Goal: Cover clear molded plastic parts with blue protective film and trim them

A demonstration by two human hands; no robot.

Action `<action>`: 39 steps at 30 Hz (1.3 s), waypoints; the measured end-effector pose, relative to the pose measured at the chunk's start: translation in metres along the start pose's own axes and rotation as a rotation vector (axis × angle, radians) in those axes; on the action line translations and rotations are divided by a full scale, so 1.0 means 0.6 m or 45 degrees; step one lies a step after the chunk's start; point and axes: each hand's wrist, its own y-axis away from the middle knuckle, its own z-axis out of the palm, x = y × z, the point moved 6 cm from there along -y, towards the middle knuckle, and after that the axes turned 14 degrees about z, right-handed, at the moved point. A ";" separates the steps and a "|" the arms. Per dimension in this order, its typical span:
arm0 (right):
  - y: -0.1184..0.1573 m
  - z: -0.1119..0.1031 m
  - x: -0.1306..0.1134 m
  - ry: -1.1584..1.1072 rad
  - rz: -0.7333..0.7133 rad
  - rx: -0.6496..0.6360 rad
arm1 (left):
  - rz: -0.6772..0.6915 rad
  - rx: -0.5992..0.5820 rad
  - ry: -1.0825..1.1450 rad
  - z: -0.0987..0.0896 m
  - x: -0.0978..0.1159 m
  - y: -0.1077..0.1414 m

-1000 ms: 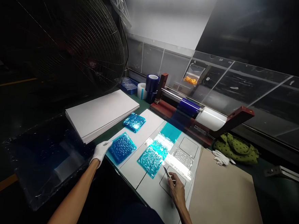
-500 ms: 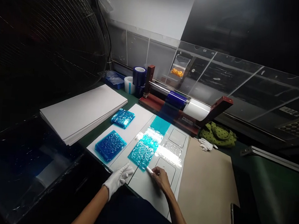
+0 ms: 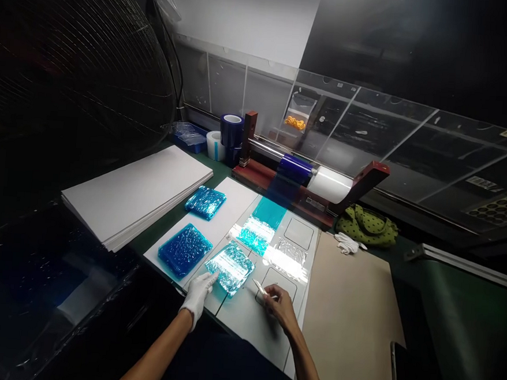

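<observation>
My left hand [image 3: 199, 295], in a white glove, is closed on the lower left corner of a square piece of blue film [image 3: 231, 268]. This wrinkled, shiny piece lies tilted over the marked board [image 3: 244, 328], apart from the blue film strip [image 3: 262, 222] above it. My bare right hand [image 3: 278, 304] pinches a slim whitish tool [image 3: 259, 286], whose kind I cannot make out; its tip points toward the film piece without touching it. To the left, two stacks of blue film squares rest on white board: a near stack [image 3: 185, 251] and a far one [image 3: 206, 202].
Behind the board stands a red-ended roll holder [image 3: 280, 183] with a blue film roll [image 3: 296, 168] and a white roll [image 3: 329, 185]. White sheets [image 3: 136, 193] are stacked at left. Brown board [image 3: 349, 312], a white glove [image 3: 349, 243] and green dotted cloth [image 3: 368, 226] lie at right.
The lower film piece has come away from the strip and shifted left and toward me, now in my left hand's grip. My right hand has moved slightly right, with the tool lifted from the film's edge.
</observation>
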 end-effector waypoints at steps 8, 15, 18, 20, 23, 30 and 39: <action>0.009 -0.028 -0.002 0.191 -0.016 0.168 | 0.092 0.226 -0.015 -0.162 0.082 -0.023; 0.030 -0.048 0.012 0.619 0.051 0.401 | 0.102 0.267 -0.078 -0.231 0.105 -0.078; 0.037 -0.051 0.015 0.733 0.141 0.424 | 0.081 0.263 -0.127 -0.229 0.104 -0.090; 0.039 -0.051 0.013 0.769 0.171 0.426 | 0.074 0.264 -0.165 -0.226 0.105 -0.099; 0.039 -0.049 0.012 0.801 0.201 0.434 | 0.066 0.277 -0.238 -0.229 0.107 -0.108; 0.033 -0.047 0.000 0.836 0.021 0.592 | 0.079 0.346 -0.291 -0.261 0.116 -0.060; -0.074 0.188 -0.210 0.791 -0.349 -0.026 | -0.105 0.241 0.299 -0.180 0.059 0.028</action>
